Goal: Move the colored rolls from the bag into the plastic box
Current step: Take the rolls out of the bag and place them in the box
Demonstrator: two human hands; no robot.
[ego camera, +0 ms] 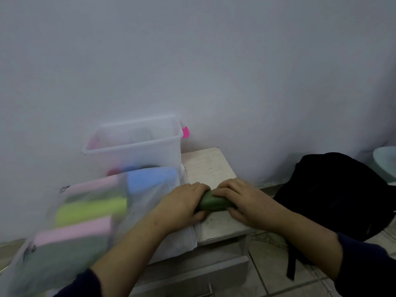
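Observation:
A dark green roll [213, 203] lies across the white table top, gripped at its two ends by my left hand [182, 205] and my right hand [246, 202]. To the left a clear plastic bag [70, 236] holds a blue roll [150, 179], a lime roll [90, 211], pink rolls [72, 231] and a green one, all blurred. Behind the bag, against the wall, stands the translucent plastic box [132, 144] with a pink latch [185, 132]. A red roll [113, 172] and a blue one show faintly through its lower wall.
The small white table [210, 166] has bare, scuffed surface at its back right corner. A black backpack [334, 196] sits on the tiled floor to the right. A pale round object [385, 166] is cut off at the far right edge.

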